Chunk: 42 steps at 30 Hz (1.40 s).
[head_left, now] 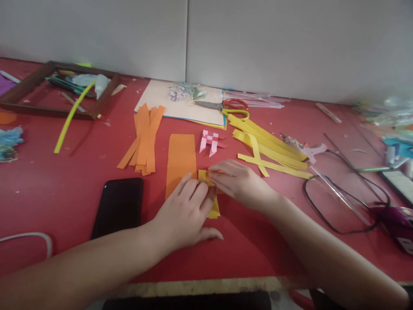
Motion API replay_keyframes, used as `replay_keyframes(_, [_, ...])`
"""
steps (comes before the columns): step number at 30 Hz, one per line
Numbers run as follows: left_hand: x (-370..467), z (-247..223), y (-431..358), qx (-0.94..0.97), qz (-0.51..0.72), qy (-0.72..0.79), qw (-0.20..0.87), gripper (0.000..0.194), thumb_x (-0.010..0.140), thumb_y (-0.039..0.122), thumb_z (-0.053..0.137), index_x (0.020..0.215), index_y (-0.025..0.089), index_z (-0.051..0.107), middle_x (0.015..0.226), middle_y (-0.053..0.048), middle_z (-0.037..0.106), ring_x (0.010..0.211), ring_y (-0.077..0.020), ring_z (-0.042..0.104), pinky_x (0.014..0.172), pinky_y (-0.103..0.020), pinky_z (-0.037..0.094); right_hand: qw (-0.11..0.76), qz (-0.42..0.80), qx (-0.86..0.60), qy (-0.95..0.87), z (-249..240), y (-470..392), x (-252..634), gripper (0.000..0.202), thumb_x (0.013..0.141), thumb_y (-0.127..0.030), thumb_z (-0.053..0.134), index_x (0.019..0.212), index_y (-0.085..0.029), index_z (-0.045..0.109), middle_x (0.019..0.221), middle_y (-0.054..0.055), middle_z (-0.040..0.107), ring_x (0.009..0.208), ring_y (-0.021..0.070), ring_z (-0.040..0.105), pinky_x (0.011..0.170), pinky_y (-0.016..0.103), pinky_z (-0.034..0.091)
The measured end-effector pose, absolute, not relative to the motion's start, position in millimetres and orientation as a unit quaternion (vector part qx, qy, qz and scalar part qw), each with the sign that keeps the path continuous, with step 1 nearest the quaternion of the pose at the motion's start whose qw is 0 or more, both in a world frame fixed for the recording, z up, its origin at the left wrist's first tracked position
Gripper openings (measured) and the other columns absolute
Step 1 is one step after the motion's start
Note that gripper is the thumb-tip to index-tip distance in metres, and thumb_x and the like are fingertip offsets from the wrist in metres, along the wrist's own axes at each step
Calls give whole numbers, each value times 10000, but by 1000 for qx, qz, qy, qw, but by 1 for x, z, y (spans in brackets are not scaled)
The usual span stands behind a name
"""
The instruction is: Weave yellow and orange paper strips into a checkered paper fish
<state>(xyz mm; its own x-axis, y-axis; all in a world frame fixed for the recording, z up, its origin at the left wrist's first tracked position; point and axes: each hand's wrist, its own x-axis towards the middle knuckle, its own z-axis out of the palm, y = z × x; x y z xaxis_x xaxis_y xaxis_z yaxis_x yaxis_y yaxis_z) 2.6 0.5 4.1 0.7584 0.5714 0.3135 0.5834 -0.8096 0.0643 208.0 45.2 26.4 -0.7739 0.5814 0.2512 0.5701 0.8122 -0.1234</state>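
Observation:
Small yellow paper strips [214,211] lie folded or crossed under my two hands near the table's middle. My left hand [190,211] presses down on them with its fingertips, the thumb stretched away from the fingers. From the right, my right hand [240,183] has its fingers close together on the upper yellow end, and a bit of orange paper shows between them. The fingers hide most of the join. Just beyond is a wide orange paper strip [181,150], partly covered by my left hand. A small pink and red woven paper piece [209,141] sits beyond my right hand.
Orange strips [145,142] are piled at the left, yellow strips [274,148] at the right. A black phone [119,206] lies beside my left forearm. Scissors [222,105] rest on paper sheets [155,97] at the back. A cable [305,193] loops at right near a glue gun [395,221].

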Motion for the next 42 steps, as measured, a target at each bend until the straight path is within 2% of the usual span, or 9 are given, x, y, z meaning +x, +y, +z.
replay_keyframes(5, [3, 5, 1, -940, -152, -306, 3, 884, 773, 769, 522, 1201, 5, 641, 1038, -194, 597, 1004, -353, 549, 996, -546, 428, 140, 20, -328, -934, 24, 46, 209, 323, 995, -163, 392, 915, -142, 704, 974, 112, 704, 889, 201, 643, 761, 343, 570])
replay_keyframes(11, [2, 3, -1, -935, -163, -314, 23, 900, 802, 784, 451, 1229, 12, 632, 1105, -206, 609, 1211, -467, 476, 1055, -597, 354, 156, 58, -336, -927, 23, 47, 211, 274, 988, -185, 418, 951, -146, 687, 993, 112, 699, 904, 203, 633, 784, 345, 553])
replay_keyframes(15, [2, 3, -2, -936, -149, -317, 22, 898, 811, 780, 446, 1262, 21, 609, 1141, -214, 619, 1224, -462, 488, 1062, -601, 342, 190, 96, -430, -877, 23, 46, 211, 150, 942, -261, 549, 902, -166, 658, 898, 75, 675, 823, 191, 612, 753, 339, 513])
replay_keyframes(18, [2, 4, -1, -938, -143, -316, 20, 892, 816, 771, 455, 1283, 23, 590, 1189, -222, 617, 1242, -452, 480, 1069, -603, 329, 163, 125, -519, -829, 22, 46, 214, 123, 886, -297, 630, 830, -188, 617, 844, 49, 642, 787, 193, 588, 727, 344, 476])
replay_keyframes(26, [2, 5, -1, -939, -147, -310, 21, 896, 810, 772, 469, 1270, 14, 597, 1174, -213, 631, 1205, -418, 519, 1077, -547, 329, 141, 166, -547, -808, 20, 44, 221, 86, 857, -263, 634, 842, -202, 576, 905, 55, 613, 868, 216, 566, 776, 368, 453])
replay_keyframes(29, [2, 6, 0, -941, -135, -310, 19, 910, 809, 776, 462, 1291, 14, 581, 1168, -211, 629, 1204, -414, 518, 1082, -547, 316, 116, 187, -545, -809, 27, 45, 217, 107, 839, -251, 649, 811, -201, 559, 880, 46, 613, 802, 190, 567, 703, 323, 451])
replay_keyframes(33, [2, 7, 0, -941, -131, -311, 22, 923, 807, 777, 462, 1315, 12, 559, 1151, -203, 630, 1214, -422, 508, 1083, -557, 310, 76, 225, -559, -795, 39, 51, 211, 147, 813, -229, 656, 749, -206, 525, 735, 0, 614, 656, 147, 551, 578, 272, 411])
replay_keyframes(37, [1, 5, -1, -939, -133, -316, 18, 927, 800, 790, 453, 1304, 20, 569, 1154, -213, 627, 1211, -427, 509, 1076, -564, 323, 72, 294, -575, -760, 45, 61, 209, 66, 812, -260, 637, 826, -206, 602, 718, -6, 666, 598, 130, 585, 536, 254, 426])
replay_keyframes(42, [1, 3, -2, -937, -135, -323, 19, 886, 814, 772, 456, 1316, 50, 567, 1364, -301, 497, 1251, -437, 492, 1073, -586, 323, 61, 340, -582, -736, 43, 69, 210, 98, 828, -283, 607, 830, -221, 684, 788, 12, 729, 648, 146, 651, 555, 264, 471])
